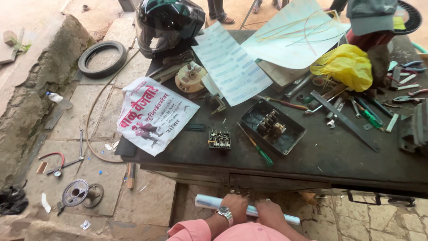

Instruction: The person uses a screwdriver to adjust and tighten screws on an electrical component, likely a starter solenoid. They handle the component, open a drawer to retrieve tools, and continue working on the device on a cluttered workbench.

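Nearest the camera, both hands grip a rolled sheet of pale paper — a slim white-and-bluish tube held level below the front edge of the bench. The left hand, with a metal wristwatch above a pink sleeve, is closed around the roll's middle; the right hand is clamped on it just beside.

On the dark, scuffed bench top lie a small black terminal block, a green-handled screwdriver and an open grey rectangular box holding a switch part. Left of these, a crinkled white printed bag overhangs the edge. Farther back sit a striped paper sheet, a crumpled yellow bag and a glossy black helmet — a rubber tyre rests on the stone floor.
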